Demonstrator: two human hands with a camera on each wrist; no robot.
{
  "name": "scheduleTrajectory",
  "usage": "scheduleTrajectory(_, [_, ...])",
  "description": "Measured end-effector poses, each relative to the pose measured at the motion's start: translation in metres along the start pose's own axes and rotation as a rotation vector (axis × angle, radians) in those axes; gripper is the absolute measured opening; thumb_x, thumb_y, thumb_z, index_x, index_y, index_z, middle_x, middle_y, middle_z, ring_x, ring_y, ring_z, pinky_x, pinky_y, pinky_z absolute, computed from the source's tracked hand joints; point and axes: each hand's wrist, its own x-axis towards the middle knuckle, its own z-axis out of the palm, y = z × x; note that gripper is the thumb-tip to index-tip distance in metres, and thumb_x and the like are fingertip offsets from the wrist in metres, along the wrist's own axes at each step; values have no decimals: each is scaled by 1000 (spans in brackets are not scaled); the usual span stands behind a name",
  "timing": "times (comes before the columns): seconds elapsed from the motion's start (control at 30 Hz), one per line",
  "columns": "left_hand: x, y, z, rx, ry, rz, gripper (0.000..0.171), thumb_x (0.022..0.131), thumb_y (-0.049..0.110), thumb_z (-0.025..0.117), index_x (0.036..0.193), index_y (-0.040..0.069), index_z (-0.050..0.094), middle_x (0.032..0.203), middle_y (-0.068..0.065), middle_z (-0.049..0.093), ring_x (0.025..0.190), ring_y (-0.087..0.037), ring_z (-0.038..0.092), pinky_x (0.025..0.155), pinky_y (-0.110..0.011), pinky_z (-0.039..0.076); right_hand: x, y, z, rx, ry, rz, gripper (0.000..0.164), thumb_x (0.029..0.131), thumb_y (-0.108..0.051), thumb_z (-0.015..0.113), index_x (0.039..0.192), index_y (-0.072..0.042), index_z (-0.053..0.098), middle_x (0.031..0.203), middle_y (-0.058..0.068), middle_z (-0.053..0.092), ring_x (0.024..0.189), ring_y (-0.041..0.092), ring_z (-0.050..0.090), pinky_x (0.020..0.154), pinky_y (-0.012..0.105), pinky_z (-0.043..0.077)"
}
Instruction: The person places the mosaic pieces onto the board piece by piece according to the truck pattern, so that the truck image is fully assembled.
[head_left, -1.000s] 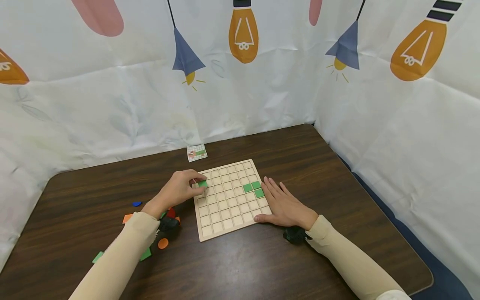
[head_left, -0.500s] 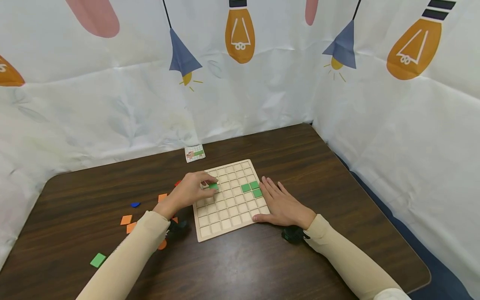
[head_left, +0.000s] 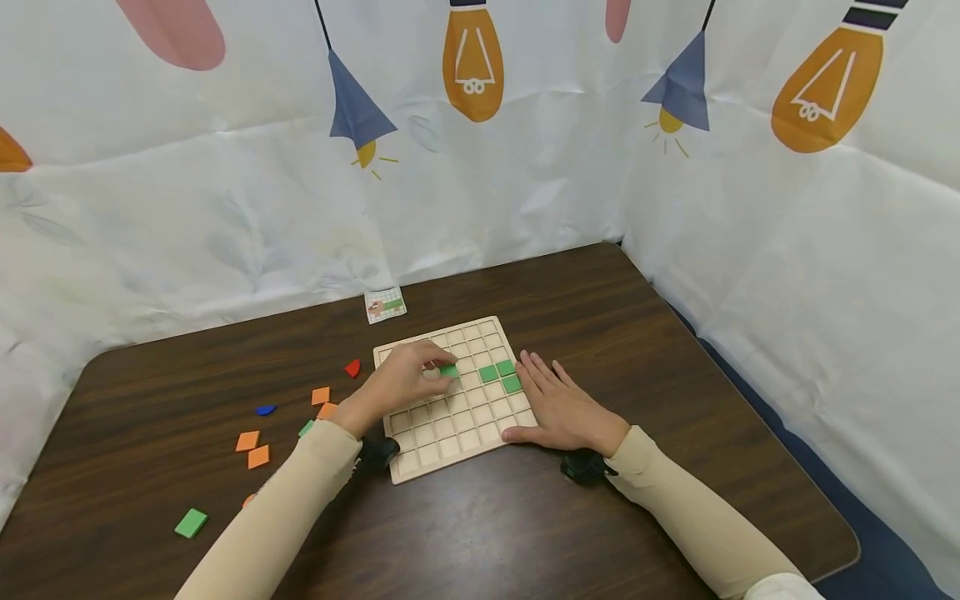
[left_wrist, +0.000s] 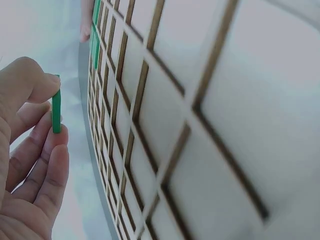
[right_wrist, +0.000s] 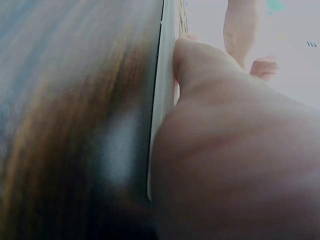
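Green tile is pinched in the left hand, over the board, and the right hand (stretched out flat) touches the board's edge.

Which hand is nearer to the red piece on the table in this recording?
Left. The left hand is just to the right of the red piece, over the board; the right hand is farther off, at the board's right edge.

One board, one card, six green pieces, five orange pieces, one red piece, one blue piece.
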Motion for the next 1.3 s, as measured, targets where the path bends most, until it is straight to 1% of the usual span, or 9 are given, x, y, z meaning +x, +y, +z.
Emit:
scheduleTrajectory(0.2, [7,8,6,22,7,29,30,90,20,78,118,8,78,111,-4,78,91,-17,70,79,-32,58,0,-1,-1,0,-14,3,114,91,-84,44,167,-9,3,176,12,-3,165,29,-2,133,57,8])
scheduleTrajectory(0.43, [14,18,13,20,-11,70,29,91,20,78,117,7,78,109,-5,78,93,-19,72,81,-35,60,-1,-1,-2,-3,-16,6,113,92,-83,44,167,-9,3,176,13,-3,165,29,-2,133,57,8])
scheduleTrajectory(0.6, [18,24,21,29,-39,73,28,91,20,77,116,7,78,107,-4,78,93,-18,73,82,-33,60,-2,-1,-2,7,-11,4,113,92,-82,46,167,-8,4,176,13,-2,165,29,-1,133,57,9])
scheduleTrajectory(0.77, [21,30,29,50,-50,65,30,90,20,77,117,8,78,108,-3,79,92,-15,72,83,-31,60,-2,0,-2,6,-9,4,113,92,-82,46,167,-8,4,176,13,-2,165,29,-1,133,57,9])
scheduleTrajectory(0.87, [22,31,34,64,-49,74,30,90,21,78,117,9,78,108,-3,79,91,-13,73,84,-32,60,-1,0,-3,7,-7,2,112,93,-81,46,167,-8,4,176,13,-2,165,30,0,133,57,10])
scheduleTrajectory(1.03, [26,33,39,76,-56,96,30,91,23,77,117,10,79,110,-3,79,95,-15,74,86,-34,61,-2,0,-3,-1,-1,-1,112,93,-81,46,167,-7,5,176,14,0,165,30,1,133,57,11])
scheduleTrajectory(1.3, [32,35,46,93,-66,130,27,90,19,77,114,6,79,106,-5,79,93,-16,74,85,-34,61,-2,0,-3,-7,3,-7,112,93,-81,46,167,-7,5,176,15,0,165,31,1,133,58,11])
